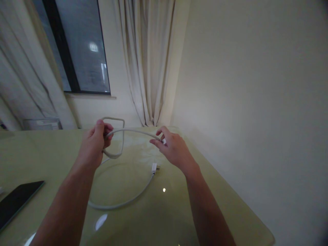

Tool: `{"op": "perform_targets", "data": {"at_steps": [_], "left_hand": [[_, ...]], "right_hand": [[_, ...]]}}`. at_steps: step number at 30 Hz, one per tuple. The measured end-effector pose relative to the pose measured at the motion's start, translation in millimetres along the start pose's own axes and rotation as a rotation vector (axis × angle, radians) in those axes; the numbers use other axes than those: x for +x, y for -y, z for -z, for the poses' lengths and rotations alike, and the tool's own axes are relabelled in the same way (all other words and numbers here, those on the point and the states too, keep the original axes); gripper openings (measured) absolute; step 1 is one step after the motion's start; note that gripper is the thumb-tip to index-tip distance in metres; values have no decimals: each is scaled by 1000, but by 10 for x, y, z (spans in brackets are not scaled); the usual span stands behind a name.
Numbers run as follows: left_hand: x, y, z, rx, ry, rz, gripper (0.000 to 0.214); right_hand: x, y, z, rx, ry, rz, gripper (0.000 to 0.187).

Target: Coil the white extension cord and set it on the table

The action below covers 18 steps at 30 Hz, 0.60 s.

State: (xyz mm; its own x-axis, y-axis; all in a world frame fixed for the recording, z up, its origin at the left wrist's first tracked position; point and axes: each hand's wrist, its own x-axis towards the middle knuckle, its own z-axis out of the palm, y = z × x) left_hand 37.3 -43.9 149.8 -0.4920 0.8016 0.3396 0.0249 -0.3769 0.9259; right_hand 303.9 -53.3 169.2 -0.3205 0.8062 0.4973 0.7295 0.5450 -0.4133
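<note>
One white, flexible, round cable (133, 130), partly looped, held above the glossy pale-green desk (138, 225) near its far edge. Left hand (98, 136) pinches the loop; right hand (171, 143) pinches one end. White rectangular plug (154, 167) with metal prongs rests toward the desk's far right corner. Beyond the far edge, left: pale box-like object (42, 124), contents indistinct.
</note>
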Motion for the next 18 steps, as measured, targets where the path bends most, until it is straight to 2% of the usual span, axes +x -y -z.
{"op": "perform_targets", "data": {"at_steps": [2,4,8,11,14,16,18], "left_hand": [[10,9,12,93,34,-58,47],[-38,-1,-26,234,93,-146,52],[-291,-64,-258,488,296,-278,57],[-425,-94,-394,660,374,-359,53],[-362,-89,-328,657,285,-372,52],[-244,-77,-188,581,157,-303,52],[-130,-70,-40,478,33,-211,50]], "right_hand": [[-19,37,15,90,-12,55,24],[-36,95,1,75,-26,113,23],[-46,221,-151,-115,22,130,30],[-46,247,-246,-82,83,139,35],[-61,178,-198,160,170,75,42],[-72,107,-116,336,293,43,55],[-73,51,-46,471,367,46,53]]}}
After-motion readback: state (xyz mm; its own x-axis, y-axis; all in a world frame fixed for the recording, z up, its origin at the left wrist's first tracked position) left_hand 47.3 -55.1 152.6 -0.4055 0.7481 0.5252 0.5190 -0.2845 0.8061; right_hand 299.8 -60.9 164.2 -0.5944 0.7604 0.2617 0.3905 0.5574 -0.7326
